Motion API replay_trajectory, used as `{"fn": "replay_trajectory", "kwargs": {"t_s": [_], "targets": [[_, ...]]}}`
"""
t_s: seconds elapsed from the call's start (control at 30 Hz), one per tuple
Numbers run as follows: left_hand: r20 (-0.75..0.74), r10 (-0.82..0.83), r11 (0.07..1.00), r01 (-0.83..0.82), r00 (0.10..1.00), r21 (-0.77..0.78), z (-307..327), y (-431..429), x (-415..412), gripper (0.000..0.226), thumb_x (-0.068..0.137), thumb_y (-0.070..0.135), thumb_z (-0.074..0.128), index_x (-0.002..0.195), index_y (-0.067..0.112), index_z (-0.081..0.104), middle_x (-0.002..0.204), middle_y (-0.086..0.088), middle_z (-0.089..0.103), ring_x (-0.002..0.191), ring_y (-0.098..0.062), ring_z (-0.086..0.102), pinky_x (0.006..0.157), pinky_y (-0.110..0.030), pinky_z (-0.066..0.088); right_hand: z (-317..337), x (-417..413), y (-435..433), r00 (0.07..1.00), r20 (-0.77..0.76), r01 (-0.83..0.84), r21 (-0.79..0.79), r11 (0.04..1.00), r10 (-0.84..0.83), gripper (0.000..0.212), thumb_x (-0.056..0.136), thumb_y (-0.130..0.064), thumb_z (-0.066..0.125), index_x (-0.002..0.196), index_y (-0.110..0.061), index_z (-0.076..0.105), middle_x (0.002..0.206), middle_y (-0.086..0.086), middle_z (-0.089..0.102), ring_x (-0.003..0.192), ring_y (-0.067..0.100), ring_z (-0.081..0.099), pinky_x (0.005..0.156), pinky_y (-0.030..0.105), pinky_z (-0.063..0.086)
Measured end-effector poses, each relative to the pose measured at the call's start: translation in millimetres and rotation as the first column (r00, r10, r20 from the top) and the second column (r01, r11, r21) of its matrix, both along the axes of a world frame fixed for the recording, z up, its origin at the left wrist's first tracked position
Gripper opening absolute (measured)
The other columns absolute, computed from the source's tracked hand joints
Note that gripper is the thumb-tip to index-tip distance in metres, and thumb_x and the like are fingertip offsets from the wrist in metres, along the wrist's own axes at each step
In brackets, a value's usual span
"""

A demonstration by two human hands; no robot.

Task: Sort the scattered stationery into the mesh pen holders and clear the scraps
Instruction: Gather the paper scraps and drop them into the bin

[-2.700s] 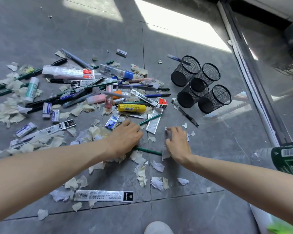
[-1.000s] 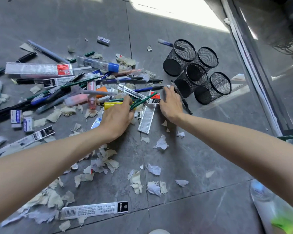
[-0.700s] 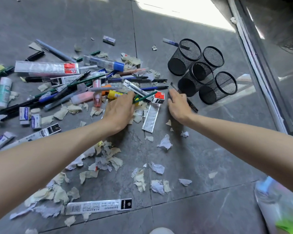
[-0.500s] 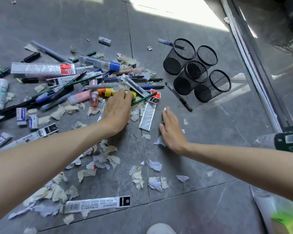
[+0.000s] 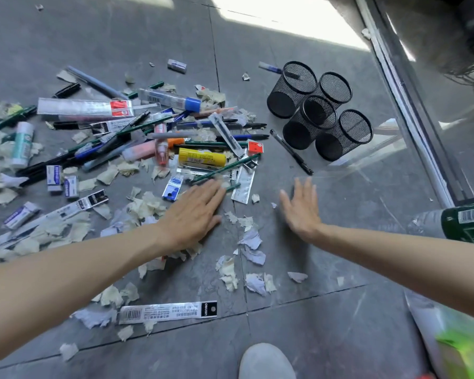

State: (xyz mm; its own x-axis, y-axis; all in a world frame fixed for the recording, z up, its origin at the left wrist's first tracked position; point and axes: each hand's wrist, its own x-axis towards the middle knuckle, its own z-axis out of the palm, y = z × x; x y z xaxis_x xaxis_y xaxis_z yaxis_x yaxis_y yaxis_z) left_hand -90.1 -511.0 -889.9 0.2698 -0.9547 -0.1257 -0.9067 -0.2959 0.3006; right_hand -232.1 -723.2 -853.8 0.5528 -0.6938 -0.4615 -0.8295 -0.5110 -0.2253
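Scattered stationery [image 5: 200,158], four mesh holders [image 5: 319,116] (upright, clustered)

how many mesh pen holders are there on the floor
4 mesh pen holders, bunched together at the upper right of the view: far left, far right, middle, nearest. No sign of any hidden ones.

floor: grey tiles [image 5: 340,337], grout line [image 5: 214,50] passing between left fingers [image 5: 216,186] and right fingers [image 5: 301,187] | green-labelled plastic bottle [image 5: 465,222]: far right of right fingers | grey shoe toe [image 5: 266,362]: nearer than both | metal door frame [image 5: 407,105]: beyond right fingers, rightward
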Motion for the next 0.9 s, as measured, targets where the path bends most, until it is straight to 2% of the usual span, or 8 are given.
{"fn": "replay_trajectory", "kwargs": {"t_s": [0.07, 0.13, 0.27, 0.4, 0.5, 0.7, 0.77, 0.9], "targets": [[-0.087, -0.098, 0.994, 0.101, 0.991, 0.030, 2.8, 5.6, -12.4, 0.067, 0.095, 0.051, 0.012, 0.149, 0.016, -0.005, 0.157, -0.001, -0.007, 0.145, -0.014, -0.005, 0.119, -0.034, 0.000, 1.1, -0.2, 2.1, 1.000, -0.006, -0.026, 0.098, 0.995, 0.027, 0.066, 0.101, -0.047, 0.022, 0.152, -0.013, -0.002, 0.159, 0.009, -0.014, 0.146, 0.022, -0.015, 0.118, 0.036, -0.006], [-0.187, -0.185, 0.981, 0.193, 0.965, 0.024, 7.5, 12.1, -25.8, 0.065, 0.094, 0.052, 0.009, 0.148, 0.019, -0.008, 0.155, 0.003, -0.010, 0.144, -0.009, -0.008, 0.118, -0.028, -0.005, 2.0, -11.1, 29.7, 0.971, 0.046, -0.239, 0.208, 0.948, 0.235, 0.068, 0.100, -0.047, 0.022, 0.152, -0.013, -0.006, 0.158, 0.004, -0.018, 0.145, 0.015, -0.018, 0.118, 0.031, -0.008], [-0.220, -0.130, 0.984, 0.098, 0.967, -0.148, 2.3, 22.1, -28.2, 0.065, 0.098, 0.050, 0.010, 0.148, 0.010, 0.021, 0.153, -0.007, 0.027, 0.141, -0.018, 0.024, 0.117, -0.032, 0.015, 7.2, -33.5, 91.6, 0.806, 0.171, -0.592, 0.261, 0.762, 0.567, 0.067, 0.101, -0.040, 0.029, 0.151, -0.012, -0.005, 0.157, 0.001, -0.018, 0.144, 0.009, -0.018, 0.113, 0.018, -0.011], [-0.167, 0.012, 0.982, -0.043, 0.986, -0.182, 0.0, 17.8, -13.8, 0.041, 0.100, 0.029, 0.030, 0.131, 0.008, 0.047, 0.132, -0.012, 0.050, 0.118, -0.025, 0.047, 0.102, -0.037, 0.040, 14.7, -26.8, 84.0, 0.833, 0.197, -0.539, 0.076, 0.839, 0.517, 0.055, 0.101, -0.031, 0.038, 0.149, -0.014, 0.020, 0.157, 0.004, 0.012, 0.144, 0.017, 0.011, 0.118, 0.027, 0.008], [-0.111, 0.072, 0.975, -0.094, 0.991, -0.199, 7.9, 8.1, -7.2, 0.018, 0.095, 0.024, 0.047, 0.110, 0.015, 0.051, 0.105, -0.005, 0.051, 0.090, -0.019, 0.042, 0.073, -0.031, 0.038, 19.8, -12.8, 67.8, 0.846, 0.187, -0.481, -0.136, 0.866, 0.499, 0.036, 0.094, -0.030, 0.053, 0.126, -0.016, 0.045, 0.125, 0.004, 0.044, 0.114, 0.021, 0.043, 0.097, 0.034, 0.040], [0.002, -0.060, 0.978, 0.059, 0.998, -0.201, 23.0, -6.9, -21.0, 0.027, 0.072, 0.019, 0.074, 0.080, 0.012, 0.050, 0.078, -0.005, 0.049, 0.070, -0.022, 0.045, 0.057, -0.031, 0.029, 21.7, 4.6, 66.1, 0.846, 0.146, -0.511, -0.048, 0.858, 0.512, 0.020, 0.086, -0.029, 0.063, 0.095, -0.016, 0.051, 0.104, 0.002, 0.048, 0.096, 0.021, 0.048, 0.081, 0.036, 0.042], [0.064, -0.184, 0.968, 0.192, 0.981, -0.161, 25.7, -1.0, -21.1, 0.029, 0.065, 0.020, 0.077, 0.072, 0.014, 0.050, 0.070, -0.003, 0.050, 0.063, -0.022, 0.048, 0.055, -0.031, 0.032, 18.9, 3.7, 68.3, 0.815, 0.158, -0.552, -0.078, 0.830, 0.557, 0.015, 0.088, -0.019, 0.057, 0.100, -0.015, 0.051, 0.107, 0.004, 0.047, 0.098, 0.024, 0.048, 0.080, 0.039, 0.044], [0.163, -0.303, 0.944, 0.319, 0.939, -0.081, 21.1, 13.7, -15.3, 0.021, 0.074, 0.007, 0.069, 0.080, 0.015, 0.050, 0.067, 0.001, 0.044, 0.056, -0.017, 0.039, 0.054, -0.029, 0.034, 16.1, 6.8, 68.3, 0.675, 0.073, -0.729, -0.084, 0.679, 0.734, 0.044, 0.082, 0.001, 0.049, 0.123, -0.016, 0.046, 0.110, 0.009, 0.043, 0.094, 0.026, 0.045, 0.066, 0.036, 0.041]]}}
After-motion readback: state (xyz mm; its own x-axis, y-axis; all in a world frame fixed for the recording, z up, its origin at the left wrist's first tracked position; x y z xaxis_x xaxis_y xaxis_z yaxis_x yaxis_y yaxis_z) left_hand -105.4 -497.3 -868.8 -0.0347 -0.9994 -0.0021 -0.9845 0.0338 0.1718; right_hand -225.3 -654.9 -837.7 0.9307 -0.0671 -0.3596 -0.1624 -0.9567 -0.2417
